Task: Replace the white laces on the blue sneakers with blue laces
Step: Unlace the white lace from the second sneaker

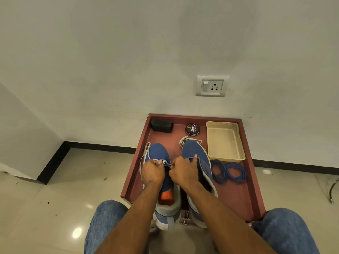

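Lace (pixel 166 163) on the left sneaker (pixel 161 162), centre frame, runs crosswise between the hands. I see the left hand (pixel 153 172) and right hand (pixel 180 170) both curled, pinching it at the eyelets. Sneaker's long axis points up-frame. Blue laces (pixel 228 171) lie right of the right sneaker (pixel 198 158); right hand is nearer.

we see two bare arms with no sleeves on them. our left hand (pixel 153 171) and right hand (pixel 183 170) wear no gloves, rings or watch. our legs are in blue jeans (pixel 104 220) with a faded, speckled look at the knees.
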